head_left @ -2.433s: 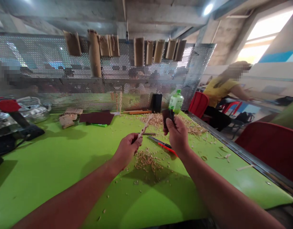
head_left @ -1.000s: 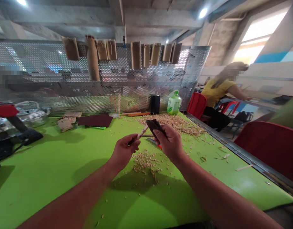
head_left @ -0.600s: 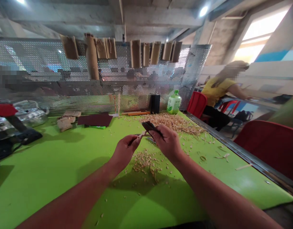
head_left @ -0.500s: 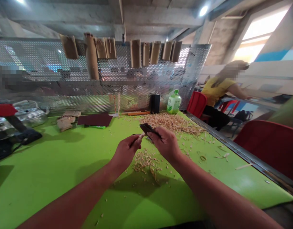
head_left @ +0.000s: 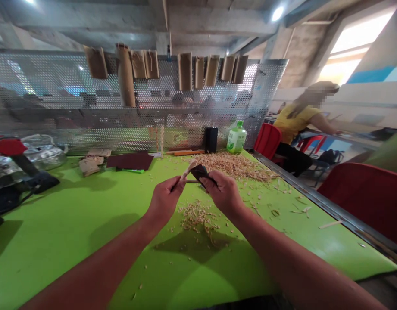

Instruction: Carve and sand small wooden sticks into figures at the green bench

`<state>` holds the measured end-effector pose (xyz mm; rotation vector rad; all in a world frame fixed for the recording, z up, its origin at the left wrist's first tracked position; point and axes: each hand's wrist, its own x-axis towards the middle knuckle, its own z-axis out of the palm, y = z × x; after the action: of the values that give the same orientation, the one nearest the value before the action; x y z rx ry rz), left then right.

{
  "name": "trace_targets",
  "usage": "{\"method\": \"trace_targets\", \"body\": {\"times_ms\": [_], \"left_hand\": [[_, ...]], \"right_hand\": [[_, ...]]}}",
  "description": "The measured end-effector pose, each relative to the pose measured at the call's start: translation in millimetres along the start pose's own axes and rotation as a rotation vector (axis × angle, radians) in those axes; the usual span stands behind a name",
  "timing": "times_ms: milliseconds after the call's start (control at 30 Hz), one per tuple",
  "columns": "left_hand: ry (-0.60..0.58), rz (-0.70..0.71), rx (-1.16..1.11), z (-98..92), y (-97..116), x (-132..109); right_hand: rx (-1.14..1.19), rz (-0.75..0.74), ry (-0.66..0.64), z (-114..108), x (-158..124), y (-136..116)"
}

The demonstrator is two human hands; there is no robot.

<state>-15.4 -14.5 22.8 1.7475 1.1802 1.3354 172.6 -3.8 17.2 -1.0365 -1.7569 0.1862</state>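
My left hand (head_left: 166, 196) is closed around a thin, pale carved wooden piece (head_left: 189, 168), whose free end points up and away. My right hand (head_left: 226, 189) pinches a folded piece of dark sandpaper (head_left: 198, 172) between thumb and fingers. The sandpaper's edge is right by the wooden piece; whether they touch, I cannot tell. Both hands are raised above the green tabletop (head_left: 98, 206). Below them lies a small heap of wood chips (head_left: 198, 215). A larger pile of shavings (head_left: 237, 165) spreads behind my right hand.
At the back stand a green bottle (head_left: 237, 137) and a black box (head_left: 211, 140). A dark brown sheet (head_left: 130, 160) lies left of centre, near brown scraps (head_left: 90, 165). A perforated metal screen (head_left: 185, 116) closes the far side. A seated person (head_left: 292, 120) is at right.
The wooden piece now tilts upward and more of it shows past my left fingers. My left hand has shifted slightly left, and the sandpaper has turned to show its broad face.
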Motion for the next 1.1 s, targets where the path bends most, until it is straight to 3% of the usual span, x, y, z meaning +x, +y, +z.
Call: {"method": "trace_targets", "body": {"times_ms": [200, 400, 500, 633, 833, 1000, 1100], "left_hand": [[0.022, -0.017, 0.026, 3.5, -1, 0], [-0.049, -0.239, -0.233, 10.1, -3, -3], [-0.046, -0.281, -0.301, 10.9, -4, -1], [-0.026, -0.211, -0.177, 12.9, -6, -4], [-0.138, -0.091, 0.125, 21.2, -9, -14], [-0.049, -0.149, 0.114, 19.6, -5, -12], [-0.113, -0.161, 0.086, 19.5, -4, -12]], "right_hand": [[0.001, 0.034, 0.003, 0, -1, -5], [-0.058, 0.001, 0.020, 0, -1, 0], [-0.022, -0.001, 0.058, -2, 0, -1], [-0.034, -0.017, 0.041, -2, 1, -3], [-0.164, -0.038, -0.007, 4, -1, -3], [-0.169, -0.032, -0.042, 4, -3, -1], [-0.145, -0.029, -0.040, 4, -3, -1]]}}
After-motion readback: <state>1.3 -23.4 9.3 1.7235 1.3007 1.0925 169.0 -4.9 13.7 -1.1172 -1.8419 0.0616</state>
